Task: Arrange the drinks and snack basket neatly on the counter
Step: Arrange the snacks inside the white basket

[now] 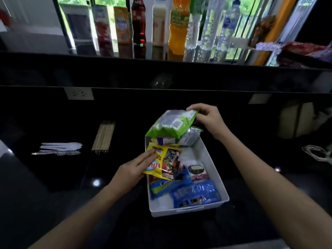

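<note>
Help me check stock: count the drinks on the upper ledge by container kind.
Tall cardboard drink cartons: 3
Plastic bottles of coloured drink, dark cola, white, orange: 3
Clear plastic water bottles: 3
Total: 9

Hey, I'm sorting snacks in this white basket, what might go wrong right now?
The green bag, pinched at one corner by the right hand, overhangs the basket's far rim and may tip out. The yellow pack under the left hand hangs over the left wall and could slide onto the dark counter.
</note>
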`<state>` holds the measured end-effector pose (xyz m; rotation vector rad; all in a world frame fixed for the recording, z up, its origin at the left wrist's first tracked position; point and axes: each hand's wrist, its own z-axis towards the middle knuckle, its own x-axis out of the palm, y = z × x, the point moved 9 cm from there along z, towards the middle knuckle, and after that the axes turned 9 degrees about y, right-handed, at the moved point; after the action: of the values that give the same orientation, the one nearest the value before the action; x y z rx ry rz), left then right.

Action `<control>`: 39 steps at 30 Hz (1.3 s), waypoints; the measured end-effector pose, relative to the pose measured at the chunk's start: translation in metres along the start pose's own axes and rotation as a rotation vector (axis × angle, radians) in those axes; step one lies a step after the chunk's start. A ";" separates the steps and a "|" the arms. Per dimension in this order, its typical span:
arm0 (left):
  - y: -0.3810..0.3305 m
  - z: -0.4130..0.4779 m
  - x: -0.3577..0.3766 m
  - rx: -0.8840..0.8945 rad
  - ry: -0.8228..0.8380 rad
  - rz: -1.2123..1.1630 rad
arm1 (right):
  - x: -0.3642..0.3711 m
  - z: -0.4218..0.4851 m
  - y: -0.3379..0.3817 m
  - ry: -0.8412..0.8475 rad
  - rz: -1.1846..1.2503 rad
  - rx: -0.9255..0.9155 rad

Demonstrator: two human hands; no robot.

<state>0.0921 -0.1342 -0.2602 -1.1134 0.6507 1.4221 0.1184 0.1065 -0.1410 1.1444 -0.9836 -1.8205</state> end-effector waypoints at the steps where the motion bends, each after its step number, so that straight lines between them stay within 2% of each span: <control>1: -0.011 -0.005 0.012 0.014 0.032 0.007 | -0.004 -0.015 -0.018 0.021 -0.045 0.034; 5: -0.041 -0.023 0.052 0.052 0.115 0.060 | -0.009 -0.067 -0.086 0.155 -0.211 0.139; 9: -0.040 -0.028 0.068 -0.017 0.184 0.011 | -0.014 -0.097 -0.122 0.190 -0.221 0.237; 13: -0.038 -0.032 0.085 -0.142 0.509 -0.062 | -0.013 -0.111 -0.141 0.283 -0.274 0.353; 14: -0.040 -0.034 0.087 -0.171 0.538 -0.068 | -0.012 -0.110 -0.145 0.322 -0.324 0.365; 19: -0.042 -0.017 0.079 -0.297 0.464 -0.091 | -0.008 -0.092 -0.161 0.459 -0.687 0.411; 22: -0.039 -0.001 0.061 -0.340 0.371 -0.008 | -0.005 -0.079 -0.160 0.463 -0.791 0.457; 26: -0.032 0.017 0.028 -0.298 0.091 0.126 | 0.001 -0.052 -0.146 0.289 -0.764 0.426; 30: -0.010 0.031 0.010 -0.286 0.014 0.163 | 0.010 -0.026 -0.121 0.106 -0.732 0.324; 32: 0.006 0.042 0.005 -0.328 0.030 0.147 | 0.012 -0.013 -0.111 0.036 -0.695 0.298; 34: 0.026 0.052 0.014 -0.429 0.144 0.097 | 0.020 -0.002 -0.105 0.056 -0.705 0.283; 37: 0.045 0.058 0.049 -0.521 0.361 0.057 | 0.047 0.009 -0.106 0.236 -0.820 0.312; 39: 0.051 0.057 0.065 -0.545 0.350 -0.009 | 0.064 0.011 -0.112 0.339 -0.896 0.344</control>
<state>0.0355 -0.0655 -0.3062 -1.8183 0.5059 1.4497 0.0661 0.0986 -0.2589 2.2870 -0.6229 -2.0197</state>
